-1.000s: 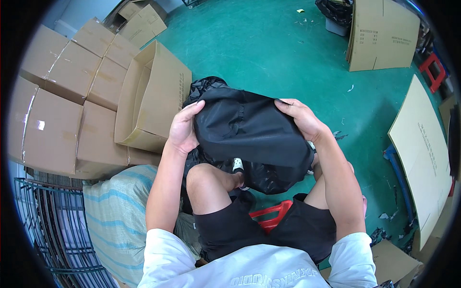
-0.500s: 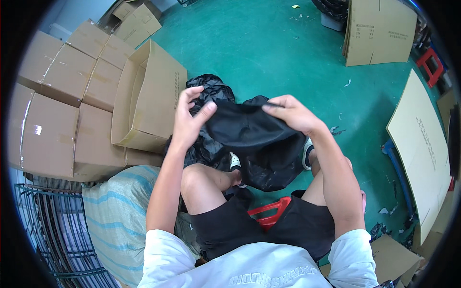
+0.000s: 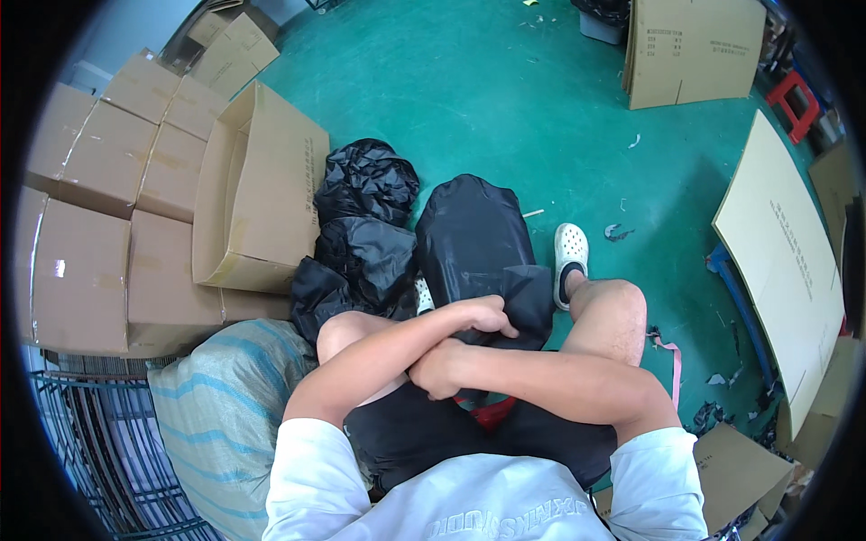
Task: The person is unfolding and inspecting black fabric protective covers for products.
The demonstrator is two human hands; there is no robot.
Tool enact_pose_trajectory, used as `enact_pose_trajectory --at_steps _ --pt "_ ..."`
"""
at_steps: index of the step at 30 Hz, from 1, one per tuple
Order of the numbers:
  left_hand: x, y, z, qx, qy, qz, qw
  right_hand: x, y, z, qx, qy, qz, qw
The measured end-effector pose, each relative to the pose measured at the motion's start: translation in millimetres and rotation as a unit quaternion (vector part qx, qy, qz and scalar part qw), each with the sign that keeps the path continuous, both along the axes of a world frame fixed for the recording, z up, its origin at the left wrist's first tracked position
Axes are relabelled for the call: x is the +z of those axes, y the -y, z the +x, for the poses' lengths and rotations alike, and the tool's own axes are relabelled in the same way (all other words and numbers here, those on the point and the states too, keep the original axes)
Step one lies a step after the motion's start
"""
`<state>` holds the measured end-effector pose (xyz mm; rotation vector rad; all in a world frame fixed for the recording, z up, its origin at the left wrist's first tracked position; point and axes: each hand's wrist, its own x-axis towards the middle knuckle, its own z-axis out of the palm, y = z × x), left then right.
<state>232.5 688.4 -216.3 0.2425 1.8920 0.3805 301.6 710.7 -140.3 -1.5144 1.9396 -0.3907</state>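
Observation:
My forearms cross in front of me, the left one reaching right and the right one reaching left. Between my knees, a long black bundle of smooth fabric [image 3: 474,225] lies on the floor. At its near end, a flap of black fabric [image 3: 530,293] stands up in a fold. My left hand [image 3: 489,316] is closed at the edge of this flap, its fingertips partly hidden. Below the left forearm, over my left thigh, my right hand [image 3: 439,368] is curled closed; what it holds, if anything, is hidden.
Crumpled black plastic bags [image 3: 365,180] lie left of the bundle, beside an open carton [image 3: 280,180] and stacked boxes [image 3: 81,270]. A striped woven sack [image 3: 225,388] sits by my left leg. On the right leans a flat cardboard sheet [image 3: 785,270]. A red stool [image 3: 494,413] shows beneath me.
Both hands have come down and nearer to me, crossing over each other. The black fabric held up earlier is no longer raised between them. My right foot now shows fully.

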Motion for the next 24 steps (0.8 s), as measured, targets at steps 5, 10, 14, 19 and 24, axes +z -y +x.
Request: enact_pose_trajectory --at_steps 5,10,14,19,24 --pt "-0.1 21.1 -23.1 0.185 -0.056 0.253 0.948 21.6 -17.3 -14.3 -0.006 0.011 -0.034 0.999" --pt "102.1 38.4 -42.2 0.452 -0.157 0.18 0.86 39.2 -75.7 -82.8 -0.185 0.262 -0.387 0.864" --pt "119.6 106.0 -43.9 0.465 -0.059 0.512 0.719 46.4 -121.1 -144.2 -0.475 0.282 -0.613 0.564" --pt "149.9 124.5 -34.1 0.534 -0.117 0.616 0.567 9.5 -146.9 -182.7 -0.664 0.33 -0.463 0.486" --pt "172.2 142.5 -16.8 0.455 -0.188 0.597 0.634 -4.2 -103.6 -168.2 -0.567 0.436 -0.34 0.61"
